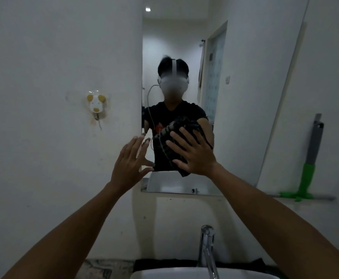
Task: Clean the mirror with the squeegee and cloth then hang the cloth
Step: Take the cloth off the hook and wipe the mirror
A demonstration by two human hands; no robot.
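A tall mirror hangs on the white wall above the basin. My right hand presses a dark cloth flat against the lower part of the glass, fingers spread over it. My left hand is raised just beside the mirror's lower left edge, fingers apart and holding nothing, its fingertips at the glass. A squeegee with a grey handle and green head leans upright against the wall on a ledge to the right of the mirror.
A dog-shaped wall hook is stuck to the wall left of the mirror. Below me a chrome tap rises over a white basin. The mirror reflects a person wearing a headset and a doorway behind.
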